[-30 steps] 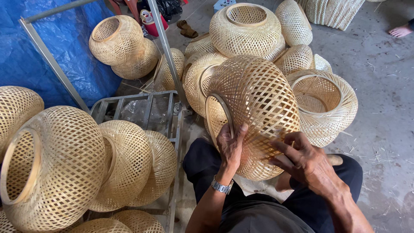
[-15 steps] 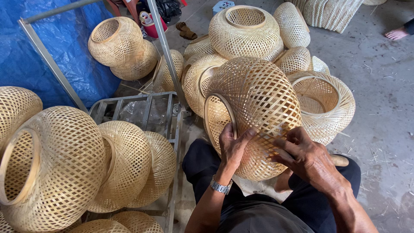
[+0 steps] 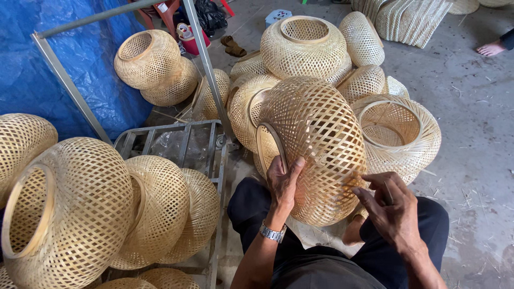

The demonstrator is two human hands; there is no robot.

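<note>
While a row of finished woven lampshades [image 3: 80, 214] fills the left beside a metal rack [image 3: 176, 140], the left hand [image 3: 282, 184] lies spread flat against the bamboo lampshade [image 3: 316, 144] propped on the person's lap. To its right, the right hand [image 3: 391, 206] pinches a loose strip at the shade's lower side, with more shades [image 3: 399, 131] piled on the concrete floor [image 3: 471, 107] behind.
</note>
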